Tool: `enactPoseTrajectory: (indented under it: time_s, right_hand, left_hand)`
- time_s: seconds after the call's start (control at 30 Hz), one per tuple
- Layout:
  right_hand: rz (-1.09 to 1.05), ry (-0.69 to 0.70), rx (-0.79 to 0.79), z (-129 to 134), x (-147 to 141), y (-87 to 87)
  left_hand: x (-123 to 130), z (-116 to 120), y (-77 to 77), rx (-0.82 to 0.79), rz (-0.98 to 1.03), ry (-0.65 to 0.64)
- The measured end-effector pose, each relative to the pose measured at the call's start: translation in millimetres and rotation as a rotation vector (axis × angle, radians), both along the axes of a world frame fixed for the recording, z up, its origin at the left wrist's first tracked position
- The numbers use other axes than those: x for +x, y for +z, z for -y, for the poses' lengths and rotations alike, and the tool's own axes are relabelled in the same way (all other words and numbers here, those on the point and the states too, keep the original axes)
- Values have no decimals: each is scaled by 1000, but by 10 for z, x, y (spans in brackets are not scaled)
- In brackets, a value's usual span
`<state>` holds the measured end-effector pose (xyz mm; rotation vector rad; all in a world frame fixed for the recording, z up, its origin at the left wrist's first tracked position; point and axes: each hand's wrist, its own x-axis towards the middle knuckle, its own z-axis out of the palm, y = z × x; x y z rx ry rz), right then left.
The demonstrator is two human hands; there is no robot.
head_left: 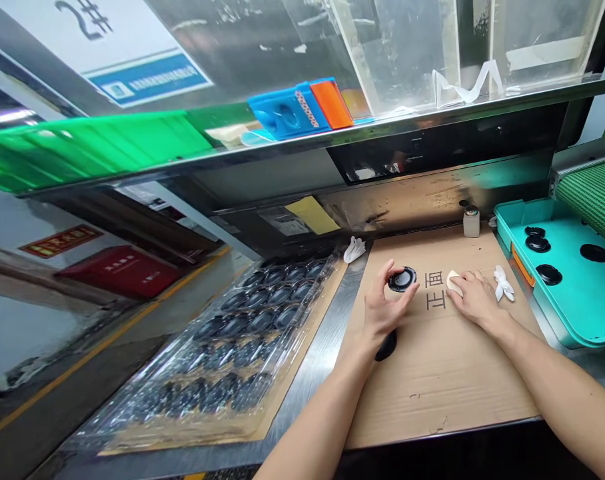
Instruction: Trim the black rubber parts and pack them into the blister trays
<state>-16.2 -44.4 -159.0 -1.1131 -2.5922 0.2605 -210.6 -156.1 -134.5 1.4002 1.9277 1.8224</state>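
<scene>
A round black part [402, 279] is held between the thumb and fingers of my left hand [386, 301], just above the cardboard sheet [432, 387]. My right hand [475, 297] has its fingers on a small white pad [454, 283] at the cardboard, right of the printed characters. Another black part [386, 347] lies partly hidden under my left wrist. A crumpled white cloth [504, 284] rests just right of my right hand.
Clear plastic trays of black parts [260, 320] stand at the left. A turquoise bin [582, 313] with several black parts is at the right, beside a green conveyor belt [595, 193]. A small bottle [471, 222] and a white cloth [354, 250] sit at the back.
</scene>
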Motion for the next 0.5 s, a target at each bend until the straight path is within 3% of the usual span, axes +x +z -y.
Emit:
enactPoseTrajectory:
  time_s: [0.2,0.33,0.5]
  right_hand:
    - [12,-11,7,2,16,13]
    - [3,5,26,-13,19,0]
    - [1,-9,17,4,-5,10]
  left_hand:
    - [-435,-581,-146,-648,-356,128]
    - [-647,-851,-97,-740,-420,204]
    - [-721,-778,-17,-806,-501,300]
